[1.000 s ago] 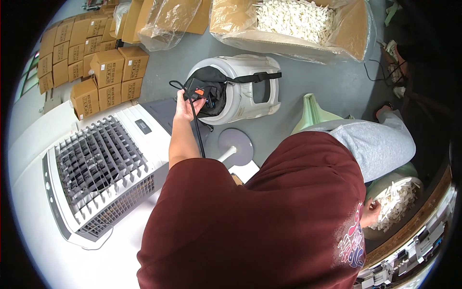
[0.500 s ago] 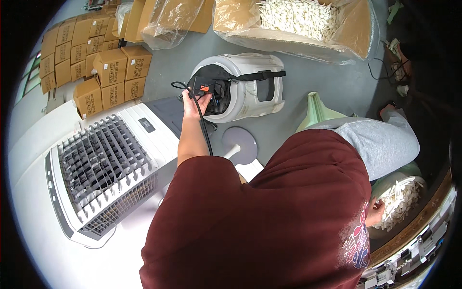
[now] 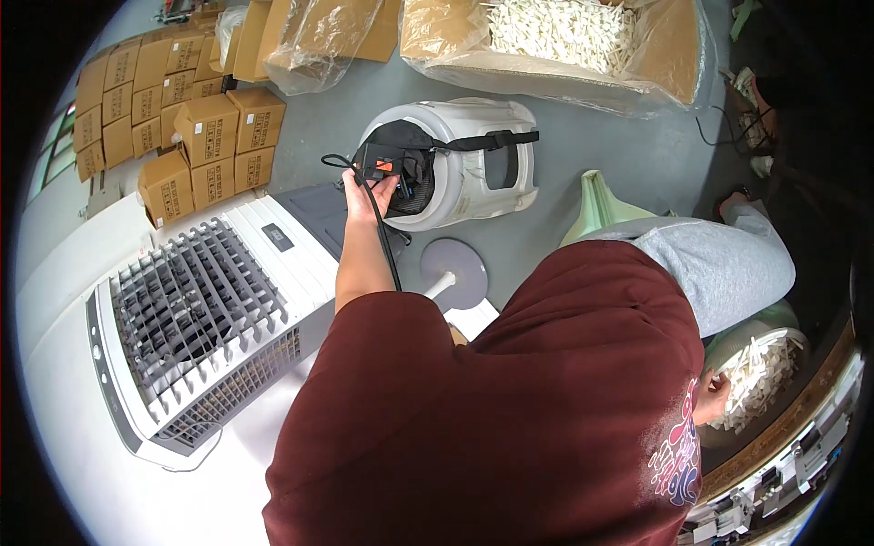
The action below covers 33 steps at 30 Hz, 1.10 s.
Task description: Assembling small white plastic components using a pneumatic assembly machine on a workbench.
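- While your left hand (image 3: 369,196) pinches the black plug (image 3: 381,169) with its orange mark, just above the middle of the frame, keep the grip on the plug body rather than on the cord, I would judge, so the wire is not strained.
- The black cord (image 3: 390,247) hangs down along your forearm; let it fall free of your elbow so it does not snag as you move the plug.
- Your right hand (image 3: 712,399), at the lower right, rests with curled fingers at the rim of a bowl of white pieces (image 3: 756,375); whether it pinches one I cannot tell.
- Just past the plug lies a white rounded appliance (image 3: 460,162) with a black strap (image 3: 487,141) across it, touching or nearly touching your fingers; it crowds the space there.
- Left of centre, the white cooler with a grey grille (image 3: 191,314) sits right under your arm.
- A grey round disc on a white stem (image 3: 453,268) stands between the cooler and your body.
- Stacked brown cartons (image 3: 187,127) fill the upper left, and a lined box of white pieces (image 3: 560,32) the top; both lie well apart from your hands.
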Tool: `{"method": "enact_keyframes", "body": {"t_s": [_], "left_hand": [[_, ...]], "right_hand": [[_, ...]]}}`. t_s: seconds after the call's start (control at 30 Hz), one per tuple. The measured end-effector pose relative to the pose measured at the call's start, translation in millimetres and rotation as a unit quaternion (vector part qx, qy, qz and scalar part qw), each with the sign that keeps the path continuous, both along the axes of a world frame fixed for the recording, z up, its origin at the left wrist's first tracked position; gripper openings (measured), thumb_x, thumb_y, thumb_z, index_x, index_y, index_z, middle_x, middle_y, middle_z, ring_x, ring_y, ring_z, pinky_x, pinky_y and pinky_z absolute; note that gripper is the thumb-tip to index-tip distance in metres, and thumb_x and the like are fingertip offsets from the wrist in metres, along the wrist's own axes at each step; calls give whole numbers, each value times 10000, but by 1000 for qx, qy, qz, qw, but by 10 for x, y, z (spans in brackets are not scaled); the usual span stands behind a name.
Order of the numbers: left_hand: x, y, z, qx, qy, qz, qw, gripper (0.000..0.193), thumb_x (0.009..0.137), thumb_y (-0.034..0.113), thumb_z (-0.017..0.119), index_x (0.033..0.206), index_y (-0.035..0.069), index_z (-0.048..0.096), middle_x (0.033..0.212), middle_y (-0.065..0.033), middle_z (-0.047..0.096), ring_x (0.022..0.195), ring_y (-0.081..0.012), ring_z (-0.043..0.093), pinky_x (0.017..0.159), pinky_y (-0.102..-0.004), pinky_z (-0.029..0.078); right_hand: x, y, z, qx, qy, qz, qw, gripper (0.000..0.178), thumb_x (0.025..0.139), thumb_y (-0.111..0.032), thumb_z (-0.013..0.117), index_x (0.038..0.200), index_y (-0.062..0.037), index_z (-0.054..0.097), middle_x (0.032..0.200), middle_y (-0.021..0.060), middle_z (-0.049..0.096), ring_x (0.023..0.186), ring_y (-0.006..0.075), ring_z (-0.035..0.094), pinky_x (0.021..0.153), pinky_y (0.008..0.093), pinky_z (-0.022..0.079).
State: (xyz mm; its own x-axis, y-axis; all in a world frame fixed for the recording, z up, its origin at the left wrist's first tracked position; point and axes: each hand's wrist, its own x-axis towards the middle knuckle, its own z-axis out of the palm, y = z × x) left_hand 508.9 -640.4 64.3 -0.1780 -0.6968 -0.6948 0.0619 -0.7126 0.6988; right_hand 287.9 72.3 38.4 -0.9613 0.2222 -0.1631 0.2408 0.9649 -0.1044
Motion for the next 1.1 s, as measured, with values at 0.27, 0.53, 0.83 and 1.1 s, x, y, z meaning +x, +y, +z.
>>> {"method": "enact_keyframes", "body": {"t_s": [0.27,0.53,0.83,1.1], "left_hand": [[215,48,-60,7,9,23,1000,713,858,497,626,1124,-159,536,1182,-320,558,1111,-409,582,981,-397,540],[57,-14,-33,-3,7,1,1000,747,841,498,644,1152,-167,502,1186,-314,558,1104,-409,585,978,-403,542],[-1,-29,-11,10,-14,-18,1000,713,841,500,633,1134,-140,520,1156,-282,578,1050,-393,609,917,-368,578],[-242,-94,-49,3,-27,-46,999,746,831,516,634,1157,-143,508,1131,-275,587,1015,-380,622,873,-357,598]], "right_hand": [[-114,32,16,6,3,20,1000,308,847,-318,731,1018,-70,664,875,62,679,672,203,654,588,373,489],[3,9,-17,9,13,5,1000,312,848,-325,729,1022,-73,666,882,60,681,676,203,658,589,374,489],[40,32,-34,16,17,1,1000,316,850,-333,727,1026,-77,668,890,58,684,680,203,662,590,375,490],[115,-87,-15,24,23,-22,999,320,852,-341,725,1030,-80,670,897,55,687,683,203,665,591,375,491]]}}
